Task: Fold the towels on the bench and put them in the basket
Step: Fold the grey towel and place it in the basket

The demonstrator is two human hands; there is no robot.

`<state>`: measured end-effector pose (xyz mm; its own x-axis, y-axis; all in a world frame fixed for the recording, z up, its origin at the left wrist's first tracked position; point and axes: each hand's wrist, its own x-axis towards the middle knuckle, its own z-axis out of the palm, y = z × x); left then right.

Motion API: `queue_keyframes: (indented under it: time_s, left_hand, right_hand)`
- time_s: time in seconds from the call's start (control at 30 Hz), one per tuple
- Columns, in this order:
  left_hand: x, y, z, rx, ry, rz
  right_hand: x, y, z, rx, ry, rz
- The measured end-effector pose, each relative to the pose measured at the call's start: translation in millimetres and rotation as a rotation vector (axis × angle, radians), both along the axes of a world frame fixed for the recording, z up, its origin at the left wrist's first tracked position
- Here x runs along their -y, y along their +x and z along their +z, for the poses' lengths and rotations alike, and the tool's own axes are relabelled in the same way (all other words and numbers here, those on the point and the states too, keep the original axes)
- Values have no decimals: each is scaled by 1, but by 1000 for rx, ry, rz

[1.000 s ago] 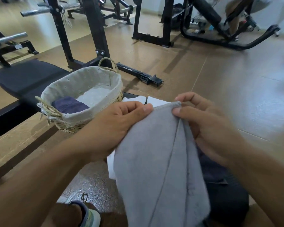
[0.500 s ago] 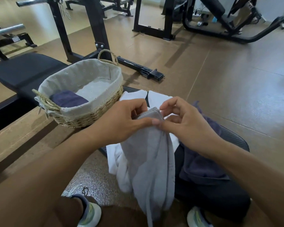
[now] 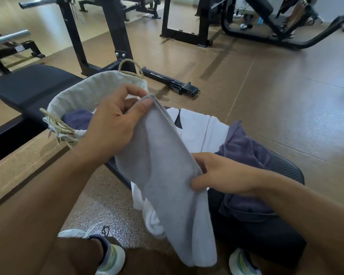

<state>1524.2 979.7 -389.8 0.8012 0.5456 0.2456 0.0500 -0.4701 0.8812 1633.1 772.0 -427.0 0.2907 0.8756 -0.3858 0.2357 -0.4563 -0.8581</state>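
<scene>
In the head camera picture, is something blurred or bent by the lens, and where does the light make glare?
Head view: straight floor seams and the black rack bow outward, wide-angle distortion; pale window glare lies on the floor at right; the grey towel and both hands are sharp; far machines at top right look slightly smeared.

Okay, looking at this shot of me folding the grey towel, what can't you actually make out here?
Head view only:
- Basket contents: the left hand and grey towel cover much of the inside; only part of a purple towel shows.
- White towel: mostly hidden behind the grey towel.
- Right hand fingertips: tucked behind the towel's edge.
- Far gym equipment: blurred.
</scene>
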Motion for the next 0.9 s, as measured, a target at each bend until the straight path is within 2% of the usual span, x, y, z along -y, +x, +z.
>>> queue_keyframes:
  time_s: [0.2, 0.3, 0.4, 0.5, 0.57, 0.67, 0.83, 0.9]
  left_hand:
    - [-8, 0, 2, 16, -167, 133]
    - [-13, 3, -6, 18, -214, 146]
    - [-21, 9, -28, -131, -224, 129]
    - [-25, 11, -53, -346, -188, 42]
    - [-27, 9, -60, -418, -93, 42]
    - [-28, 7, -61, -436, 3, 59]
    - [-26, 4, -58, -470, 94, 65]
    - [-25, 4, -56, -475, 85, 64]
  right_hand:
    - [27, 46, 49, -279, 89, -70]
    - [45, 71, 74, -270, 65, -64]
    - [47, 89, 65, -68, -35, -103]
    - [40, 92, 34, 358, -231, -56]
    - [39, 92, 19, 556, -374, 17]
    - [42, 89, 17, 623, -414, -34]
    - [55, 87, 23, 699, -155, -218]
    - [62, 84, 30, 621, -87, -190]
